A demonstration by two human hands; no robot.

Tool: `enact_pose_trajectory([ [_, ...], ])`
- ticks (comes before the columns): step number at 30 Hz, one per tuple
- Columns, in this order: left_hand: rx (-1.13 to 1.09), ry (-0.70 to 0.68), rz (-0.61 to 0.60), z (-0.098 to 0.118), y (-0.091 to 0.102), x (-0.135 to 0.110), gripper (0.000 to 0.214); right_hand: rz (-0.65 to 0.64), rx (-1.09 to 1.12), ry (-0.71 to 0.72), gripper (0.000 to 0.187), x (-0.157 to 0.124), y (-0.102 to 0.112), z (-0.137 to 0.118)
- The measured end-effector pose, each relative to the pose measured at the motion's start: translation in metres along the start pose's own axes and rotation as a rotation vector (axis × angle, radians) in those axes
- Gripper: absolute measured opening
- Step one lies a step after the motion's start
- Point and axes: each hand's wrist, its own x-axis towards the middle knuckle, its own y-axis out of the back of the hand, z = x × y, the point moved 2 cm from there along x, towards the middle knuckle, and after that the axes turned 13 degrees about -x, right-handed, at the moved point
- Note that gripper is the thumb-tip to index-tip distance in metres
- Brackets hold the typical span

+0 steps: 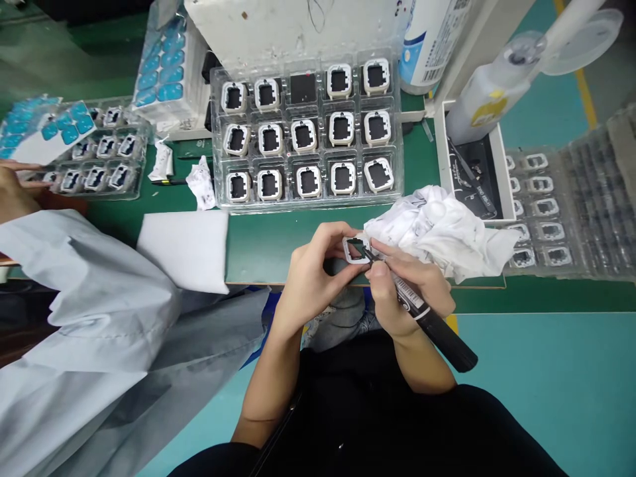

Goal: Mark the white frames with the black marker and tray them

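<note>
My left hand [318, 270] pinches a small white square frame [349, 252], like a watch case, between thumb and fingers near the table's front edge. A black marker [422, 313] lies in the closed fingers of my right hand [410, 291], its tip end at the frame's right side. Its thick black end points down to the right. Beyond my hands stands a clear plastic tray [318, 207] with several more such frames [271, 139] in its pockets; one pocket in the back row shows a dark square without a frame. A crumpled white cloth [437, 228] sits beside my right hand.
At left, a co-worker's sleeve [99, 285] and hand [17, 195] are near another tray [106, 182] and blue-patterned sheets [67, 129]. A white foam sheet [183, 250] lies left of me. On the right are a white box [501, 172], a bottle [484, 99] and stacked trays [596, 199].
</note>
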Motion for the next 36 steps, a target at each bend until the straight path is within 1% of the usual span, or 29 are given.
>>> enact_pose_trajectory([
  [4, -0.024, -0.008, -0.010, 0.001, -0.001, 0.000, 0.052, 0.012, 0.000, 0.042, 0.010, 0.001, 0.001, 0.002],
  [8, -0.040, -0.012, -0.017, 0.001, -0.002, 0.000, 0.048, -0.002, 0.046, 0.101, 0.019, 0.003, 0.001, 0.003],
  [12, -0.060, -0.011, -0.031, 0.002, -0.002, 0.002, 0.041, -0.011, 0.079, 0.086, 0.022, 0.004, 0.003, 0.002],
  [16, -0.045, -0.007, -0.034, -0.001, 0.000, 0.002, 0.040, -0.002, 0.060, 0.083, 0.023, 0.004, 0.003, 0.000],
  [19, -0.007, -0.019, -0.023, -0.005, 0.000, 0.001, 0.041, 0.007, 0.029, 0.112, 0.022, 0.005, 0.003, 0.000],
  [24, 0.061, -0.052, 0.022, -0.008, -0.003, -0.004, 0.041, -0.042, -0.026, 0.146, 0.020, 0.004, 0.001, 0.000],
  [32, 0.170, -0.094, 0.083, -0.006, -0.007, -0.006, 0.034, -0.026, -0.096, 0.144, 0.021, 0.003, -0.001, -0.003],
  [36, 0.197, -0.148, 0.092, -0.004, -0.007, -0.006, 0.032, -0.019, -0.114, 0.136, 0.018, 0.001, 0.000, -0.002],
])
